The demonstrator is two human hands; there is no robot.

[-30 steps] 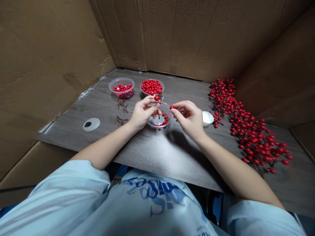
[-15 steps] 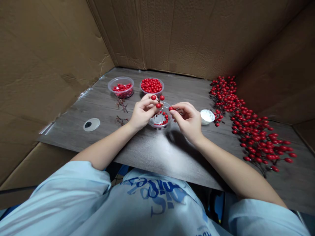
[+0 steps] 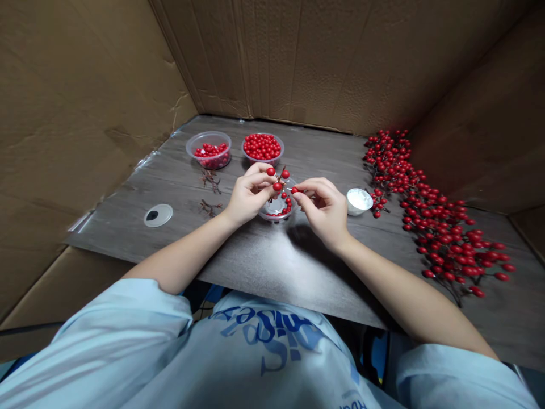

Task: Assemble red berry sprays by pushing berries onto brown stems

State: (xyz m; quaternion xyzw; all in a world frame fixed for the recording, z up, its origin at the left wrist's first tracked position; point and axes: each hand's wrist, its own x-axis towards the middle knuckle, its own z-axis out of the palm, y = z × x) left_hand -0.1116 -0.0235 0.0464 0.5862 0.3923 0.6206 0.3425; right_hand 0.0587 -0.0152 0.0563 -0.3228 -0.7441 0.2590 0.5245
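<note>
The left grip (image 3: 250,196) is pinching a berry twig (image 3: 277,186), masking some of it; beside it, the right grip (image 3: 321,207) is holding a half-hidden red berry (image 3: 294,190). Below, I'm seeing only part of a bowl (image 3: 276,205).

The clear bowl (image 3: 277,205) is partly hidden behind the hands (image 3: 249,196).

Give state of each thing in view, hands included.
Left hand: pinching berry sprig
Right hand: pinching loose berry
Near bowl: open, few berries inside
Back left bowl: open, partly filled
Back right bowl: open, full
White cup: upright, open, white contents
Bare twigs: lying loose
White disc: lying flat
Berry branches: piled, berries attached
</note>
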